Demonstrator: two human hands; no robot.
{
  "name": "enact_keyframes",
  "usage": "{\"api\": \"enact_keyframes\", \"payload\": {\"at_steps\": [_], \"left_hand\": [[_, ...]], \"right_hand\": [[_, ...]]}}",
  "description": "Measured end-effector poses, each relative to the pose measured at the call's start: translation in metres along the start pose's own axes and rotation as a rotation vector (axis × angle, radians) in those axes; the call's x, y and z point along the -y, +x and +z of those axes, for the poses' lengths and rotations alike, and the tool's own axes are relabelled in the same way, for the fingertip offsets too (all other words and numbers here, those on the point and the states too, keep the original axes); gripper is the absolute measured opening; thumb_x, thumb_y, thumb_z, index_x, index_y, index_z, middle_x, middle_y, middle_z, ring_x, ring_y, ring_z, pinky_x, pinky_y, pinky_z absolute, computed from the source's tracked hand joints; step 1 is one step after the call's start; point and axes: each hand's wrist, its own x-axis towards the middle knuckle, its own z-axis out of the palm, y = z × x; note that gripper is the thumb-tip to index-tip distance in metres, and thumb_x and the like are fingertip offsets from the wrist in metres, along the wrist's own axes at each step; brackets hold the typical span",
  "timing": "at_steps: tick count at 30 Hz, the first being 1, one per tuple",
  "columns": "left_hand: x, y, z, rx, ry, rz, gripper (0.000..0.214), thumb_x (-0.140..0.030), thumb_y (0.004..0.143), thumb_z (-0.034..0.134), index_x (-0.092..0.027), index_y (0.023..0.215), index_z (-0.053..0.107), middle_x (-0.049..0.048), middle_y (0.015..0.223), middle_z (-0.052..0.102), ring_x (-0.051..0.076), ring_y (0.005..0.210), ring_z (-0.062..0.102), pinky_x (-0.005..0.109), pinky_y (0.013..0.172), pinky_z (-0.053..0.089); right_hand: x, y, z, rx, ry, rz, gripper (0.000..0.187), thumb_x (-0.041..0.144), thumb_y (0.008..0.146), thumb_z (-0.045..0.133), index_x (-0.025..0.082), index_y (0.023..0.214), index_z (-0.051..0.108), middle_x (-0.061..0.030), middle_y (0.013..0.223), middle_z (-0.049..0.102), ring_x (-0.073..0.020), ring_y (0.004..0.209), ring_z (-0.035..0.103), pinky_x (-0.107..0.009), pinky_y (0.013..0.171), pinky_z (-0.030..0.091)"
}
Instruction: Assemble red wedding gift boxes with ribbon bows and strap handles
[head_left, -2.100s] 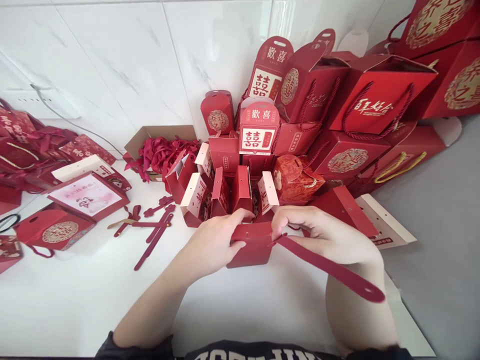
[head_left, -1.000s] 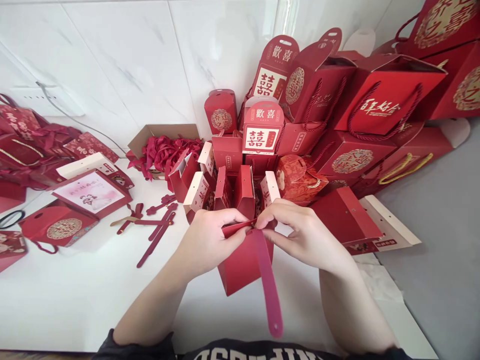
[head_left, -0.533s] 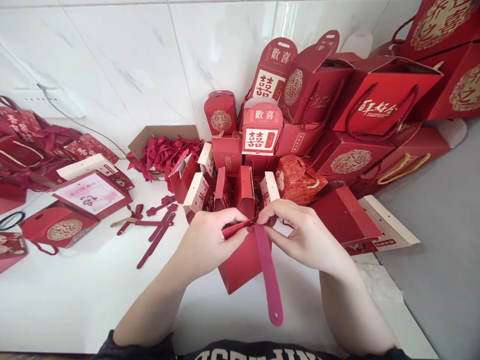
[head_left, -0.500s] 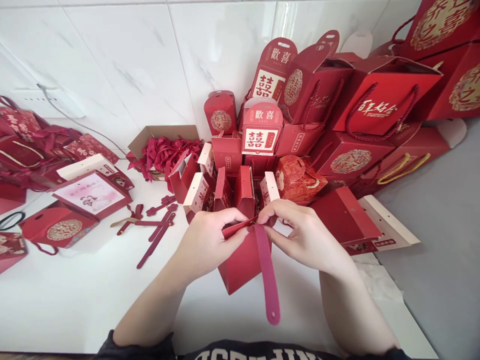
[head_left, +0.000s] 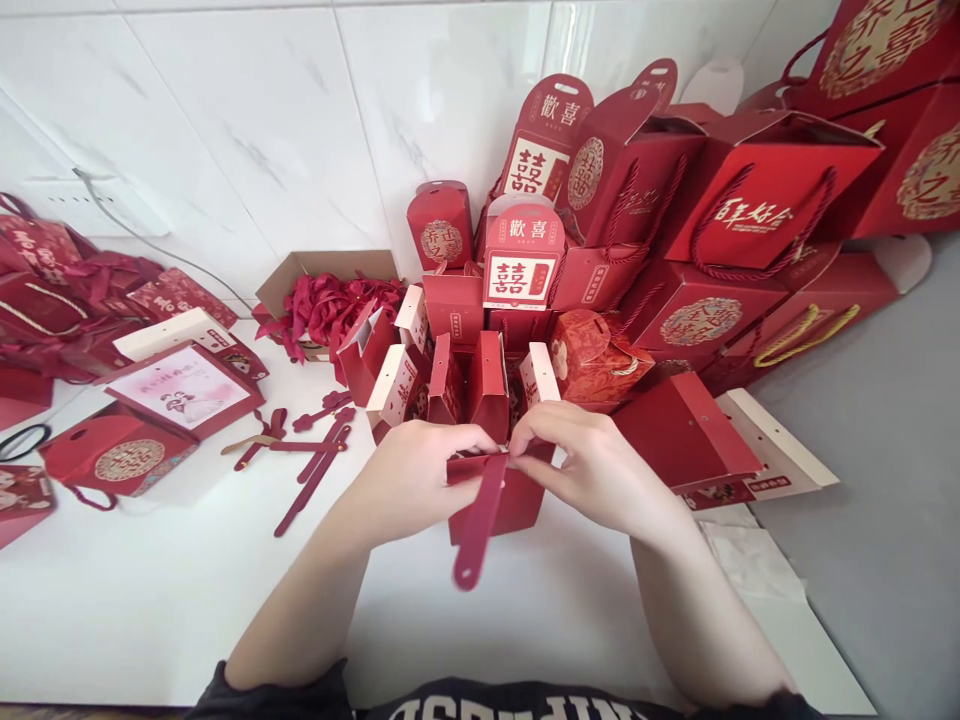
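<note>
I see the left hand (head_left: 420, 485) pinching the top edge of a red cardboard box (head_left: 517, 512) at centre, the right hand (head_left: 589, 460) pinching a flat maroon strap (head_left: 481, 515) there — free end toward seven o'clock. Loose maroon straps (head_left: 301, 502) lie at nine on the white table (head_left: 150, 610).

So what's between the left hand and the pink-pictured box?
In the head view, loose red straps lie on the white table between that box and the left hand.

We see a white tiled wall (head_left: 225, 130), a socket (head_left: 94, 208) with a grey cable (head_left: 161, 245), and a carton (head_left: 280, 282) holding red ribbons (head_left: 337, 310).
</note>
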Motion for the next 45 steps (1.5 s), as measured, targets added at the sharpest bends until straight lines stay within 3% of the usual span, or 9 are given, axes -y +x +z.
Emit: {"api": "enact_keyframes", "payload": {"at_steps": [6,13,19,22,26,32,36,40,45], "left_hand": [[0.014,0.012,0.0,0.143,-0.06,-0.013,0.016,-0.03,0.085,0.062,-0.022,0.084,0.076,-0.0003,0.082,0.074,0.016,0.076,0.066,0.023,0.068,0.048],[0.024,0.016,0.0,0.136,-0.093,0.025,0.018,-0.022,0.083,0.062,-0.019,0.07,0.073,0.0012,0.081,0.068,0.014,0.074,0.061,0.022,0.063,0.045],[0.024,0.015,0.0,0.175,-0.021,0.059,0.021,-0.03,0.087,0.061,-0.019,0.077,0.075,0.0019,0.082,0.066,0.014,0.074,0.061,0.024,0.065,0.045],[0.022,0.014,-0.002,0.176,-0.009,0.069,0.02,-0.031,0.088,0.061,-0.022,0.084,0.078,0.0015,0.086,0.068,0.015,0.077,0.062,0.025,0.071,0.046],[0.025,0.015,-0.002,0.2,-0.055,0.096,0.022,-0.034,0.088,0.062,-0.02,0.079,0.077,0.0024,0.082,0.068,0.015,0.075,0.062,0.025,0.071,0.046],[0.034,0.02,-0.006,0.34,-0.197,0.152,0.017,-0.034,0.085,0.068,-0.021,0.084,0.079,0.003,0.085,0.068,0.014,0.076,0.062,0.022,0.071,0.047],[0.038,0.023,-0.011,0.441,-0.248,0.163,0.012,-0.029,0.082,0.072,-0.02,0.087,0.079,0.0028,0.088,0.069,0.014,0.082,0.064,0.022,0.075,0.048],[0.036,0.025,-0.013,0.429,-0.292,0.102,0.008,-0.025,0.078,0.075,-0.017,0.077,0.073,0.0,0.077,0.068,0.013,0.075,0.062,0.02,0.068,0.046],[0.036,0.026,-0.011,0.415,-0.279,0.071,0.012,-0.027,0.077,0.077,-0.016,0.079,0.074,0.0018,0.08,0.068,0.014,0.077,0.063,0.021,0.067,0.047]], "right_hand": [[-0.002,0.0,0.001,0.226,-0.044,0.046,0.012,0.01,0.089,0.058,0.021,0.085,0.059,0.0014,0.082,0.065,-0.0138,0.074,0.06,-0.027,0.071,0.047],[0.002,-0.003,-0.003,0.324,-0.028,-0.178,0.028,0.017,0.098,0.049,0.029,0.112,0.07,-0.0067,0.12,0.06,-0.0182,0.106,0.06,-0.031,0.086,0.051],[0.003,-0.002,0.007,0.173,0.002,-0.1,0.03,0.018,0.1,0.044,0.023,0.118,0.068,-0.0072,0.108,0.066,-0.0172,0.094,0.064,-0.03,0.082,0.053],[-0.001,-0.004,0.007,0.119,-0.055,0.0,0.032,0.013,0.097,0.046,0.023,0.117,0.068,-0.0055,0.103,0.068,-0.0169,0.087,0.066,-0.03,0.081,0.054],[-0.008,-0.003,0.01,0.082,-0.194,-0.008,0.034,0.009,0.096,0.045,0.021,0.122,0.064,-0.007,0.106,0.068,-0.0188,0.09,0.066,-0.032,0.082,0.054],[-0.013,0.005,0.015,0.0,-0.467,0.024,0.02,0.015,0.094,0.052,0.016,0.089,0.071,-0.0103,0.093,0.067,-0.0207,0.079,0.063,-0.031,0.064,0.048],[-0.013,0.005,0.013,0.133,-0.172,0.243,0.021,0.014,0.091,0.053,0.019,0.084,0.072,-0.0039,0.081,0.071,-0.0167,0.071,0.065,-0.03,0.068,0.051],[-0.009,0.005,0.015,0.302,0.235,0.353,0.024,0.014,0.091,0.047,0.02,0.083,0.069,-0.0004,0.075,0.073,-0.0137,0.068,0.07,-0.025,0.066,0.055],[-0.003,0.007,0.019,0.293,0.505,0.431,0.017,0.021,0.093,0.048,0.018,0.089,0.064,-0.0038,0.082,0.075,-0.0155,0.076,0.074,-0.026,0.07,0.059]]}}
